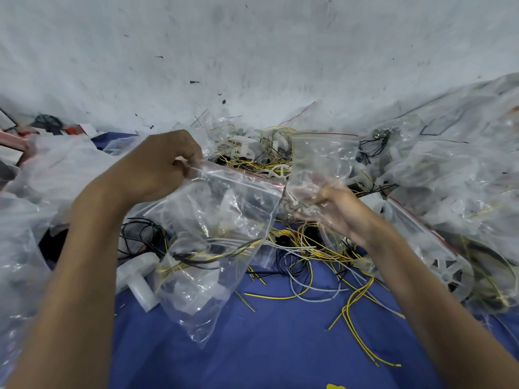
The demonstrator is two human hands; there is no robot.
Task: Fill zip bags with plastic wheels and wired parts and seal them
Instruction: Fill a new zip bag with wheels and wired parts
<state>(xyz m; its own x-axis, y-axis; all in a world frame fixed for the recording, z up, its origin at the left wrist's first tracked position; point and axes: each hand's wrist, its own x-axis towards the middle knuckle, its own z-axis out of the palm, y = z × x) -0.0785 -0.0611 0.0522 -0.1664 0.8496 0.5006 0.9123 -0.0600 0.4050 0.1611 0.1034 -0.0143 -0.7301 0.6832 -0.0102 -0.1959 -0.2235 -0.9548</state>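
Left hand [165,164]: closed in a pinch, thumb against curled fingers, on the top left corner of the filled zip bag [213,242], at the end of its red-lined zip strip [247,175]. The bag is held up over the near-left part of the surface [280,346]. It hangs slantwise from that corner, with its bottom tip lowest, toward the near edge. Yellow, black and grey wires and pale plastic pieces are seen through the film, sunk into the lower half.

Right hand [339,211]: turned palm up, fingers curled round the lower part of a second zip bag [323,155]. This bag stands up from the hand and looks nearly empty. Whether this hand also touches the right end of the filled bag's strip cannot be told, as the two meet just there.

Handling (judged):
- The film is thin, soft and glossy, and is probably slippery. Only the strip offers any stiffness.
- The load is taken to be light but lopsided. Wire ends could poke the film or stray across the mouth.
- The best hold is judged to be the two ends of the strip, drawn taut and then pressed shut from one end to the other. A grip on the body would only crumple it.

Around:
- A white plastic part [137,279] lies just beside the bag at the left.
- Loose wires [356,301] are spread over the middle and right of the surface.
- A heap of wheels and wires [261,155] is piled at the far edge.
- A bagged plastic wheel [449,273] lies at the right edge.
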